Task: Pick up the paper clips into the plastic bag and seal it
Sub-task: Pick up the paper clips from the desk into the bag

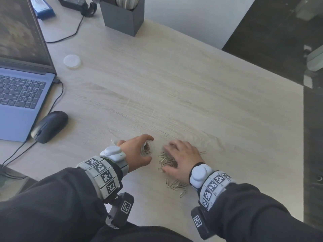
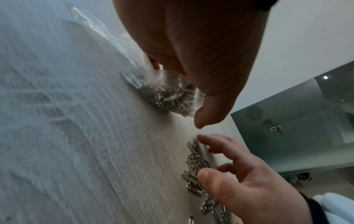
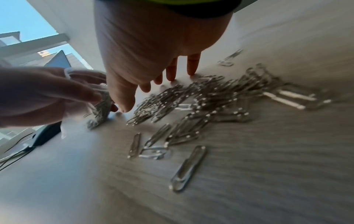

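A small clear plastic bag (image 1: 148, 148) (image 2: 168, 94) (image 3: 99, 106) lies on the wooden desk (image 1: 174, 84) with its mouth held open and several silver paper clips inside. My left hand (image 1: 138, 152) (image 2: 191, 60) grips the bag around its mouth, fingers curled. A pile of loose paper clips (image 1: 166, 160) (image 2: 195, 169) (image 3: 201, 97) lies just right of the bag. My right hand (image 1: 181, 158) (image 3: 153, 68) hovers spread over the pile, fingertips touching the desk at its far side. A few more clips (image 1: 176, 186) lie near my right wrist.
A laptop (image 1: 19, 84) stands at the left with a black mouse (image 1: 49, 126) and cables beside it. A round white lid (image 1: 72, 61) and a dark pen holder (image 1: 124, 14) sit further back. The desk's right edge (image 1: 303, 137) drops to a dark floor.
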A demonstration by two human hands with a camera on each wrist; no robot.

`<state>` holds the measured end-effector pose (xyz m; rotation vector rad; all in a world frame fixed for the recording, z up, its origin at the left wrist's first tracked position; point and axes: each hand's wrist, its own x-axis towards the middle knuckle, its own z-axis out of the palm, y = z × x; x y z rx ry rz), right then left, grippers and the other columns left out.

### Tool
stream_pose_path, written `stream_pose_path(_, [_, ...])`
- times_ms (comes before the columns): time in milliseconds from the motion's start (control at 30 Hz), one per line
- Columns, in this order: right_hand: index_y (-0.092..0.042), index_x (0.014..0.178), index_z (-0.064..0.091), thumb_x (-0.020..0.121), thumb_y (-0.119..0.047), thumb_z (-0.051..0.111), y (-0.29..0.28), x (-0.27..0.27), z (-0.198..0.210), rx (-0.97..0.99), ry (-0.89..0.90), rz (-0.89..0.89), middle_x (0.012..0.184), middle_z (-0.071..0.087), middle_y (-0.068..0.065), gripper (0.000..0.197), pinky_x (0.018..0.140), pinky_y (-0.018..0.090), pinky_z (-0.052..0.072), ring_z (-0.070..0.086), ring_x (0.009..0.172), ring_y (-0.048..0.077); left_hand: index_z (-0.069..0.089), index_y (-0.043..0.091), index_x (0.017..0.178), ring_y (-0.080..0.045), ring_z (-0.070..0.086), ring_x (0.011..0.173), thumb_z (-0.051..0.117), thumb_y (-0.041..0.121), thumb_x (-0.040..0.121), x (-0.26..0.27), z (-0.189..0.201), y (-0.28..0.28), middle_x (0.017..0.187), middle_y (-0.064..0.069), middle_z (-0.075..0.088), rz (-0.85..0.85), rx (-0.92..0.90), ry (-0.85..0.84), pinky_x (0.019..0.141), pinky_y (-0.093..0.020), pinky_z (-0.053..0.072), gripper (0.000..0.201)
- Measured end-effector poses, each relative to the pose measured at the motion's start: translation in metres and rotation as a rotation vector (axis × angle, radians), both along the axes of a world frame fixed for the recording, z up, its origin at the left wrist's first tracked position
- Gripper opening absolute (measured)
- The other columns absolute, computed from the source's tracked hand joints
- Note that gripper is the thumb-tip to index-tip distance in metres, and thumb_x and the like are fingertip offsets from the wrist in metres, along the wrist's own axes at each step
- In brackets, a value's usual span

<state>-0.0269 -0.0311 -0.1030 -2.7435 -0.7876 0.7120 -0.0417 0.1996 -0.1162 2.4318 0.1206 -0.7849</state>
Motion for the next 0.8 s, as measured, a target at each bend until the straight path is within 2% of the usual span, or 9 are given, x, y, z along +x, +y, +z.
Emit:
stream_pose_path(100, [-0.034,0.122,0.05,0.078,-0.06,0.054,0.016,-0.003,-0.002,0.05,0.001,0.069,0.129,0.042,-0.01,0.051,0.097,0.041,0.036,0.037,0.119,0.018,0.038,0.054,0.132,-0.018,0.061,0.119,0.054,0.059,0.068,-0.001,0.003,-0.001,0.125,0.019,0.063,-0.002,0.001,-0.022,0.101,-0.033,0.035,0.066])
stream_pose_path(200, [-0.026,0.106,0.06,0.079,-0.05,0.056,0.021,-0.012,-0.007,0.121,-0.011,0.122,0.117,0.051,-0.007,0.036,0.086,0.04,0.042,0.046,0.108,0.021,0.042,0.049,0.135,-0.014,0.061,0.119,0.06,0.052,0.074,-0.002,0.004,-0.003,0.125,0.018,0.063,-0.009,-0.006,-0.029,0.099,-0.028,0.029,0.063])
stream_pose_path(300, [-0.023,0.089,0.064,0.078,-0.038,0.053,0.012,-0.021,-0.016,0.181,-0.074,0.179,0.102,0.06,-0.005,0.022,0.068,0.036,0.048,0.055,0.091,0.023,0.037,0.057,0.131,-0.018,0.06,0.121,0.053,0.059,0.068,-0.002,0.001,-0.005,0.124,0.022,0.062,-0.008,0.0,-0.012,0.104,-0.035,0.037,0.065])
stream_pose_path(433, [-0.024,0.084,0.061,0.081,-0.03,0.052,-0.017,-0.028,-0.019,0.181,-0.111,0.233,0.097,0.061,-0.006,0.012,0.064,0.035,0.048,0.055,0.085,0.022,0.035,0.06,0.13,-0.022,0.06,0.121,0.05,0.062,0.065,-0.004,-0.002,-0.01,0.124,0.024,0.061,-0.021,0.003,0.01,0.107,-0.042,0.042,0.067])
stream_pose_path(500, [-0.025,0.085,0.062,0.081,-0.03,0.054,-0.032,-0.029,-0.013,0.194,-0.118,0.206,0.096,0.06,-0.007,0.01,0.067,0.035,0.048,0.054,0.085,0.021,0.034,0.061,0.13,-0.024,0.06,0.12,0.051,0.062,0.065,-0.004,-0.002,-0.012,0.122,0.026,0.061,-0.026,0.008,0.008,0.106,-0.045,0.044,0.067])
stream_pose_path(567, [-0.027,0.091,0.064,0.081,-0.036,0.056,-0.046,-0.026,-0.007,0.179,-0.137,0.095,0.1,0.059,-0.007,0.015,0.075,0.038,0.048,0.053,0.091,0.019,0.033,0.062,0.129,-0.024,0.06,0.12,0.051,0.061,0.066,-0.004,-0.003,-0.014,0.121,0.027,0.06,-0.03,0.013,0.014,0.105,-0.048,0.045,0.066])
stream_pose_path(700, [-0.029,0.12,0.057,0.086,-0.045,0.053,-0.08,-0.015,0.003,0.079,-0.166,-0.249,0.127,0.05,-0.008,0.038,0.098,0.038,0.041,0.044,0.117,0.016,0.031,0.065,0.127,-0.023,0.06,0.121,0.049,0.063,0.065,-0.003,-0.005,-0.025,0.122,0.028,0.06,-0.065,0.008,0.014,0.104,-0.049,0.046,0.065])
stream_pose_path(800, [-0.029,0.137,0.043,0.086,-0.049,0.052,-0.091,-0.013,0.004,0.003,-0.072,-0.35,0.142,0.038,-0.01,0.055,0.107,0.038,0.033,0.032,0.131,0.017,0.031,0.064,0.128,-0.025,0.06,0.119,0.05,0.062,0.066,-0.002,-0.003,-0.032,0.122,0.027,0.061,-0.087,0.013,0.02,0.105,-0.048,0.046,0.065])
